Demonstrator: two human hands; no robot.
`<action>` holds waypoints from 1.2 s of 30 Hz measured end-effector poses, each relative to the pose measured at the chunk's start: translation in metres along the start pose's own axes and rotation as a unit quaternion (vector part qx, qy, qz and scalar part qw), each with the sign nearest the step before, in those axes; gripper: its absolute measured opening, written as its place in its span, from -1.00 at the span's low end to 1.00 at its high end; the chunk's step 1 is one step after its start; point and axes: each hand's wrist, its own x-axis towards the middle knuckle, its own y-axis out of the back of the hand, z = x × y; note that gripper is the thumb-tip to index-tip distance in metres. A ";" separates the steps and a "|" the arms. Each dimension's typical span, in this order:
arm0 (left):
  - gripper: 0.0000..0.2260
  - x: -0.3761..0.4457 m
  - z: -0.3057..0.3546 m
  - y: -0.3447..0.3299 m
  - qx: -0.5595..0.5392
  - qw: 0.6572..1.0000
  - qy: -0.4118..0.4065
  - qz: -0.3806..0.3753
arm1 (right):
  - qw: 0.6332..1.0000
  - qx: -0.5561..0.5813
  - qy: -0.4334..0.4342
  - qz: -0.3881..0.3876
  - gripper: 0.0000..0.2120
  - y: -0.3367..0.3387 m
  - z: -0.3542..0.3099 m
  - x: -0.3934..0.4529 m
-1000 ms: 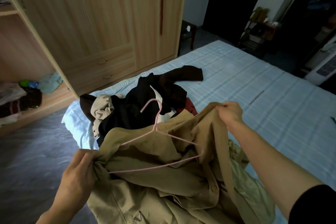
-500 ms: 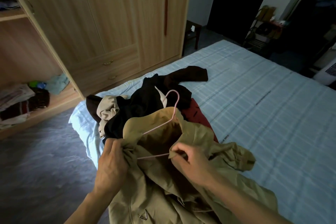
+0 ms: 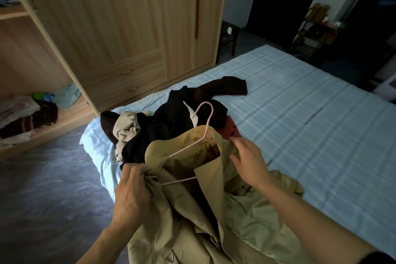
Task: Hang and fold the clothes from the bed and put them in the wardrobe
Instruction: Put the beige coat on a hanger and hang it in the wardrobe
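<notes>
- Two hands work a tan coat (image 3: 214, 216) at the bed's (image 3: 321, 135) near corner.
- The left hand (image 3: 131, 195) grips a bunched fold at the coat's shoulder, fingers curled round the cloth.
- The right hand (image 3: 249, 163) rests on the coat's other shoulder, fingers spread and nearly straight.
- A pink hanger (image 3: 201, 135) sits inside the collar, hook up.
- Dark clothes (image 3: 171, 126) are piled just behind, toward the wardrobe (image 3: 128, 28).
</notes>
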 end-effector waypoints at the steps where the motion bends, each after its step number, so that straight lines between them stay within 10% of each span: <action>1: -0.81 0.001 0.000 0.000 -0.005 1.000 -0.001 -0.004 | 1.000 0.001 0.002 -0.003 -0.63 -0.003 0.004 0.006; 6: -0.80 0.001 -0.004 0.010 -0.034 0.999 -0.026 -0.012 | 0.997 0.071 -0.010 -0.006 -0.95 -0.012 0.016 0.013; 24: -0.84 0.007 0.076 0.066 0.014 0.992 -0.098 0.076 | 0.973 0.196 0.002 0.123 -0.93 0.070 -0.030 -0.061; 36: -0.68 -0.031 0.140 0.112 0.004 0.971 -0.231 -0.067 | 0.955 0.217 -0.004 0.201 -0.87 0.131 -0.055 -0.073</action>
